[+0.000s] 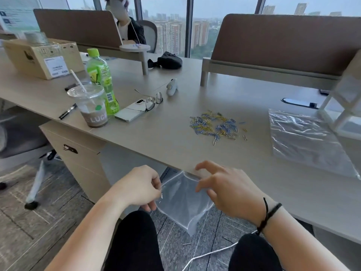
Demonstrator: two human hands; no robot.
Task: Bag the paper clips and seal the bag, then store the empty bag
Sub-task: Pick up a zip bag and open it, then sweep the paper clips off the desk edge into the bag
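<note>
A small clear plastic bag (181,202) hangs below the desk's front edge, over my lap. My left hand (139,185) pinches its left top corner. My right hand (224,189) holds the right side of the bag's top with thumb and curled fingers, while the index finger sticks out. A loose pile of blue, yellow and silver paper clips (215,125) lies on the desk beyond my hands. A larger clear bag (304,139) lies flat on the desk at the right.
On the desk (166,137) at left stand a lidded cup with a straw (91,106), a green bottle (102,83), a phone (130,113) with glasses (152,101) and a pen (67,111). A white rack (345,106) is at right, a cardboard box (42,56) at far left.
</note>
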